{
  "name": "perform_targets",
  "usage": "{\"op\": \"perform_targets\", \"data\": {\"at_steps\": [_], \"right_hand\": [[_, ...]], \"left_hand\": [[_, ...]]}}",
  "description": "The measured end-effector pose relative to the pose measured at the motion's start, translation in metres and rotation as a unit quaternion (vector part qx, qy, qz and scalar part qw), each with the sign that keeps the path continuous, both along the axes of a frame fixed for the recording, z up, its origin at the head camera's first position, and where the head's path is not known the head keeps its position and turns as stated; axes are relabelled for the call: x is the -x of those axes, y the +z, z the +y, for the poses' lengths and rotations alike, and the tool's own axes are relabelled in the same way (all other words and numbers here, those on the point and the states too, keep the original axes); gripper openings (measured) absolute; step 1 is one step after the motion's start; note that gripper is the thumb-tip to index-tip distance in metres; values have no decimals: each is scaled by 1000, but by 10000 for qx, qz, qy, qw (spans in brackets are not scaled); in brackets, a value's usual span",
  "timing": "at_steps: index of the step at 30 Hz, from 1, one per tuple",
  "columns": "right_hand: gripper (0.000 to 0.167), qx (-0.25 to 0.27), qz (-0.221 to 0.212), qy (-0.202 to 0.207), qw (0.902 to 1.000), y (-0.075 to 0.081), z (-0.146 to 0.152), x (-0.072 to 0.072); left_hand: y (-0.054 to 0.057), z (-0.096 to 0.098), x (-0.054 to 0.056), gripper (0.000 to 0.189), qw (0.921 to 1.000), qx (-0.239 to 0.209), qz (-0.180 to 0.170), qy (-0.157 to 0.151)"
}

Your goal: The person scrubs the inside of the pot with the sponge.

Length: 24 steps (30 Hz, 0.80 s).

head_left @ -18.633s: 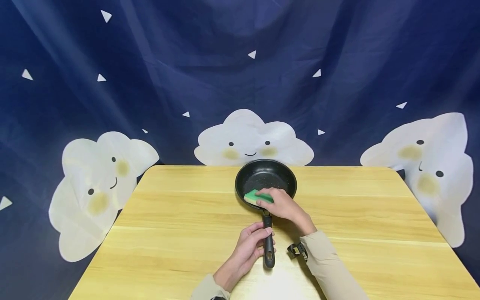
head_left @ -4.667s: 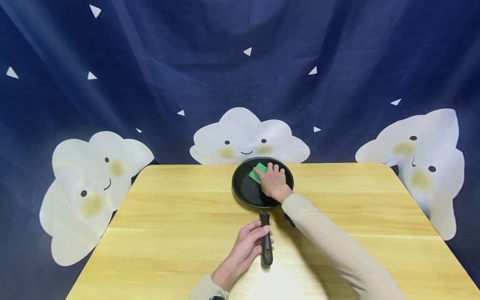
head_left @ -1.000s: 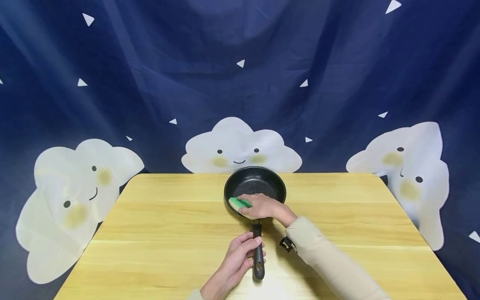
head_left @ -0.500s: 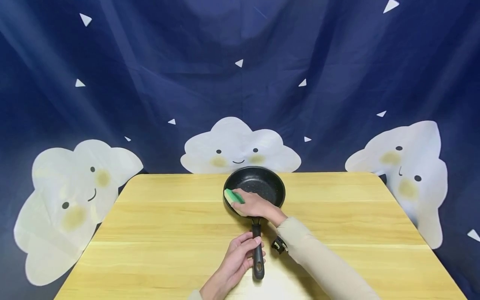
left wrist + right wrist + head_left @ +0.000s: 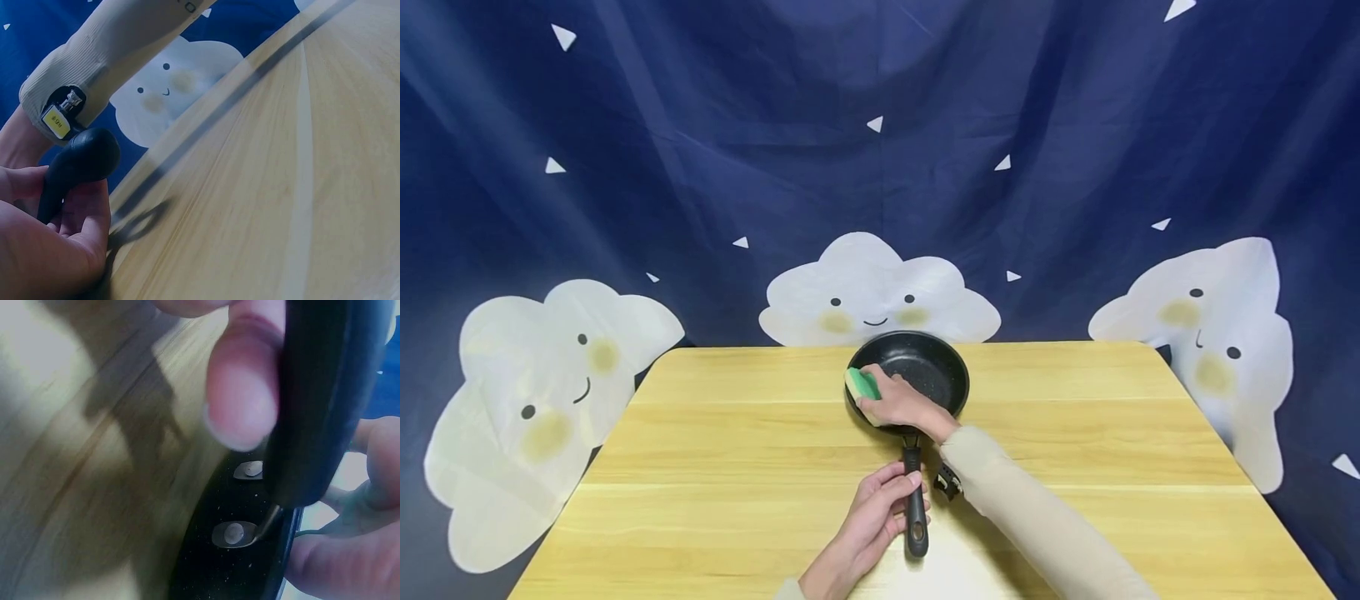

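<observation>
A black frying pan [image 5: 936,371] sits near the far edge of the table in the head view, its handle [image 5: 917,529] pointing toward the person. My left hand [image 5: 872,512] grips that handle, thumb on top and fingertips showing on its far side. Inside the pan, my right hand [image 5: 901,402] holds a green and pale yellow sponge [image 5: 862,385] against the left inner wall. The left wrist view shows the handle's rounded end [image 5: 87,156] above my left palm. Close up in the right wrist view are the handle [image 5: 325,394] and the pan's riveted outer side [image 5: 206,575].
The light wooden table [image 5: 715,467] spreads out on both sides of the pan. Behind it hangs a dark blue curtain [image 5: 775,142] with smiling white clouds. A black wrist mount [image 5: 948,482] hangs under the right sleeve [image 5: 1022,508], close to the pan handle.
Over the last second the sponge has slid away from the person along the pan's left wall. Earlier it was near the handle, then at the pan's far side. The left hand keeps its grip.
</observation>
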State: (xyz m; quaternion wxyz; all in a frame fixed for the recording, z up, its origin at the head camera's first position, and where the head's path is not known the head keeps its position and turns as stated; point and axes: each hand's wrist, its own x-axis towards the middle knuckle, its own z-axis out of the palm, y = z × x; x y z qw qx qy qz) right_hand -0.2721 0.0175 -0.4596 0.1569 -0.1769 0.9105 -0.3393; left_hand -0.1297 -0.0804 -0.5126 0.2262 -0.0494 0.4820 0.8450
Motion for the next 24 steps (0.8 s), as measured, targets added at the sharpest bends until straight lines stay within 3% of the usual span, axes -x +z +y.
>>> {"op": "perform_targets", "data": {"at_steps": [9,24], "right_hand": [[62,-185,163,-109,9996,-5,-6,0],[61,-529,632,-309,9961,-6,-6,18]], "left_hand": [[-3,-2,-5,43,10000,-4,3,-32],[0,-1,2,46,10000,94,15,-28]]}}
